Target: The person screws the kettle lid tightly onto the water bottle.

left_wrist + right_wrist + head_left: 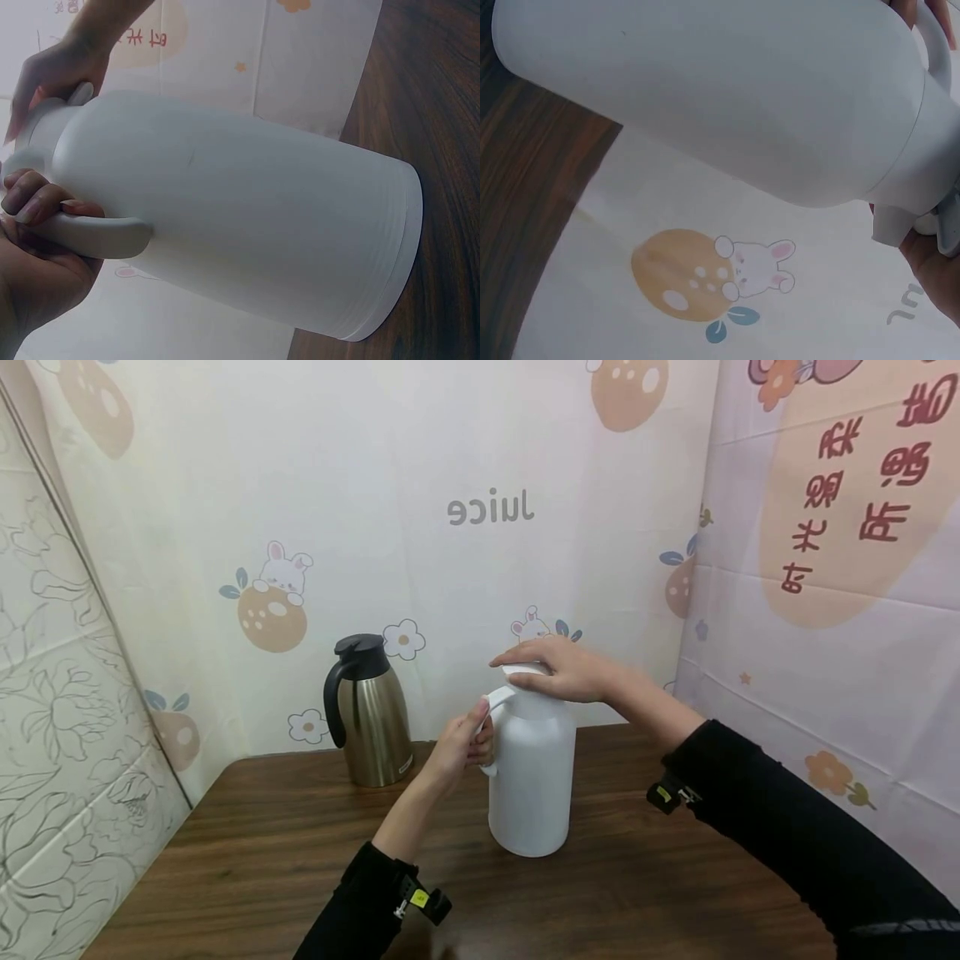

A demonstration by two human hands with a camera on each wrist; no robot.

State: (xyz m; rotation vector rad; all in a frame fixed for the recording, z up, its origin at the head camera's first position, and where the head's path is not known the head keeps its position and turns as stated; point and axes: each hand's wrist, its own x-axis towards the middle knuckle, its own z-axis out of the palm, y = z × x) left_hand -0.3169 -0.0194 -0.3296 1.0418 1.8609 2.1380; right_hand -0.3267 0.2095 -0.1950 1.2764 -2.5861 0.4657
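A white thermos jug (531,777) stands upright on the wooden table. My left hand (456,747) grips its handle (105,236), with the thumb lying along the top of the handle. Across the top of the jug, my right hand (570,670) holds the lid (525,669) between thumb and fingers. The right wrist view shows the short spout (891,225) on the jug's neck, with part of the right hand close beside it. Most of the lid is hidden under that hand.
Behind and to the left stands a steel thermos jug (375,718) with a black lid and handle. The brown wooden table (247,860) reaches back to a printed cloth (360,460). Another cloth (750,677) hangs along the right side.
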